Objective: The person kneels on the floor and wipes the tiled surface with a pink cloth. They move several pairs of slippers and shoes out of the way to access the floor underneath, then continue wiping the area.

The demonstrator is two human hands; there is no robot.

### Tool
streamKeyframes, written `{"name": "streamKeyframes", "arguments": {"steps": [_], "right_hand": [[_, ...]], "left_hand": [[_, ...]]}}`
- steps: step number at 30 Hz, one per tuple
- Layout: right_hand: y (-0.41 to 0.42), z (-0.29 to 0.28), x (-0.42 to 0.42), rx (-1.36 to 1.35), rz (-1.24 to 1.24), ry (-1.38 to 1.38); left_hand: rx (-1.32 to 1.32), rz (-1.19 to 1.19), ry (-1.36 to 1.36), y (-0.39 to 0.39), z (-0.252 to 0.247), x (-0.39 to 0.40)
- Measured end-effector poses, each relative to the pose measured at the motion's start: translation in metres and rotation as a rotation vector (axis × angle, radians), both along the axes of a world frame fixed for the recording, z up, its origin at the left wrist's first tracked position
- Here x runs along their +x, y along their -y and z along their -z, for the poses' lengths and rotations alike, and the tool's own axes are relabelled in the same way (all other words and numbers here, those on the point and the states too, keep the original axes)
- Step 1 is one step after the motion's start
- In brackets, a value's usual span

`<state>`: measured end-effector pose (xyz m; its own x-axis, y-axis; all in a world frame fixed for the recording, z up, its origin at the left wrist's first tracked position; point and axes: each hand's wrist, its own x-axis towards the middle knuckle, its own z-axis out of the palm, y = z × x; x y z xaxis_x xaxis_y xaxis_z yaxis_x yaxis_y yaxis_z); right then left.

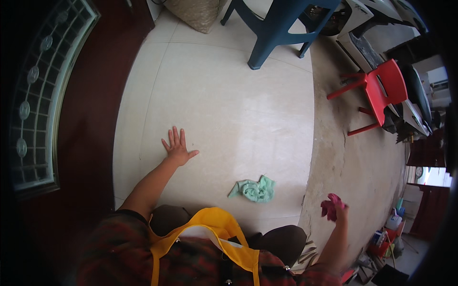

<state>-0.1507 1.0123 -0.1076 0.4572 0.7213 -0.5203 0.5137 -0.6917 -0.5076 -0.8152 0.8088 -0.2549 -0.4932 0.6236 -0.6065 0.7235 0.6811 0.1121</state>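
My left hand (178,152) is spread flat on the pale tiled floor (214,96), its fingers apart and nothing in it. Out to the right, my right hand (341,211) grips a crumpled dark pink cloth (330,207), over the rough concrete beside the tiles. A crumpled light green cloth (254,189) lies on the tiles between my hands, touched by neither, just in front of my knees. I wear a yellow apron (218,221) over a checked top.
A blue plastic stool (268,35) and a woven sack (196,14) stand ahead. To the right are a red plastic chair (381,89), a motor scooter and stacked household items. A dark red door (86,118) borders the tiles on the left.
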Motion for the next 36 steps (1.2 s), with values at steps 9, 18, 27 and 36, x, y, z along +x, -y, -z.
{"name": "streamKeyframes", "arguments": {"steps": [9, 18, 27, 36], "right_hand": [[0.214, -0.044, 0.056, 0.003, 0.369, -0.328], [0.104, -0.117, -0.077, 0.351, -0.012, -0.124], [0.059, 0.019, -0.434, 0.527, -1.262, -0.051], [0.102, 0.142, -0.510, 0.579, -1.907, 0.128]], "left_hand": [[-0.036, 0.066, 0.089, 0.002, -0.013, -0.013], [-0.085, 0.177, 0.164, 0.007, -0.023, -0.028], [-0.095, 0.189, 0.109, 0.007, -0.015, -0.026], [-0.023, 0.225, 0.006, 0.016, 0.007, -0.026]]}}
